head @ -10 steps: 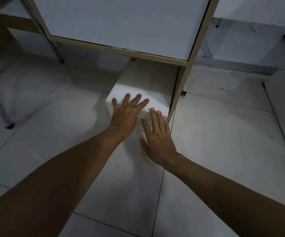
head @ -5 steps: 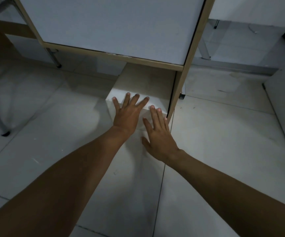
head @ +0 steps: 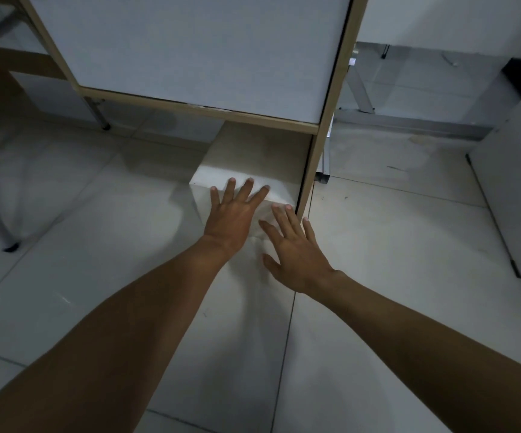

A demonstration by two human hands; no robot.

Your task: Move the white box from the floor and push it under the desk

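Note:
The white box lies on the tiled floor, most of it under the desk, against the desk's right side panel. Only its near end sticks out in front of the desk's edge. My left hand lies flat against the box's near face, fingers spread over its top edge. My right hand is flat and spread beside it, at the box's near right corner, fingertips close to the side panel. Both hands press and neither grips.
Pale floor tiles stretch to the left and toward me. Metal legs stand at the far left and a thin one further back. A white cabinet stands on the right. A grey metal frame lies behind the desk panel.
The box has slid further under the desk, so less of its top shows. Both hands have followed it forward, still flat on its near end.

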